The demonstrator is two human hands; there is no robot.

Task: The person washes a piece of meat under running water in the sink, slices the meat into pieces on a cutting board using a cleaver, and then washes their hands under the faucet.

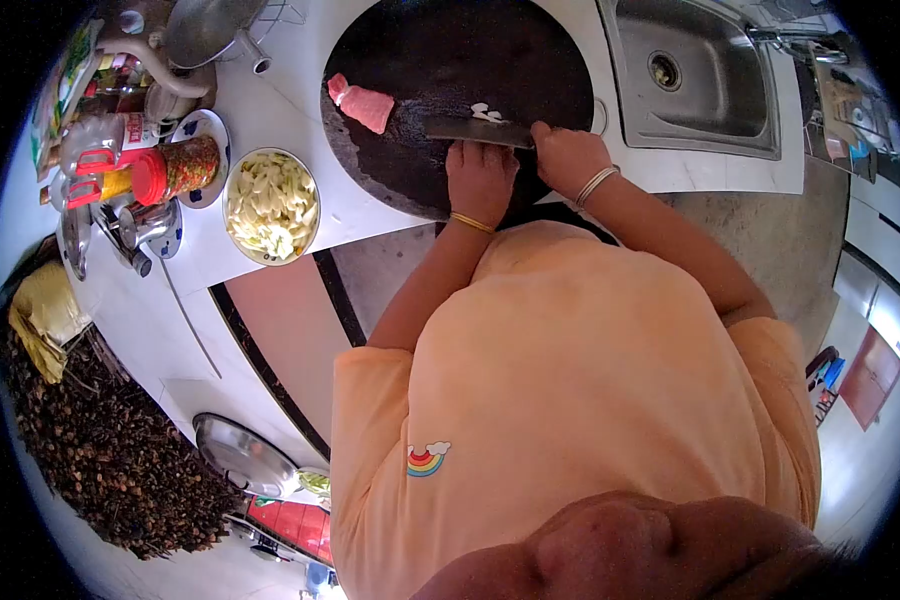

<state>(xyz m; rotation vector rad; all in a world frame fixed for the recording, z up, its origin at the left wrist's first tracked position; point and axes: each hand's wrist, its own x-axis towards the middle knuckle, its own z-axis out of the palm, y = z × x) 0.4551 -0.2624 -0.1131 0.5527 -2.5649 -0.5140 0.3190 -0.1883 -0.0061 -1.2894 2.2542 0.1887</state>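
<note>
My right hand (pixel 573 160) grips the handle end of a broad dark-bladed kitchen knife (pixel 478 130). The blade lies across a large round black chopping board (pixel 450 50). Close behind the blade is my left hand (pixel 482 178), its fingers bent and pressed together against the board; whatever they hold is hidden. Just past the blade lie a few small white slices (pixel 485 113), too small to name. A piece of raw pink meat (pixel 366 108) rests near the board's left side, apart from both hands.
A bowl of chopped pale vegetable (pixel 272 207) stands left of the board. Beyond it are a red-lidded jar (pixel 175 170), bottles and plates. A steel pan (pixel 205 30) sits at the upper left. On the right is a steel sink (pixel 700 80) with a tap (pixel 795 40).
</note>
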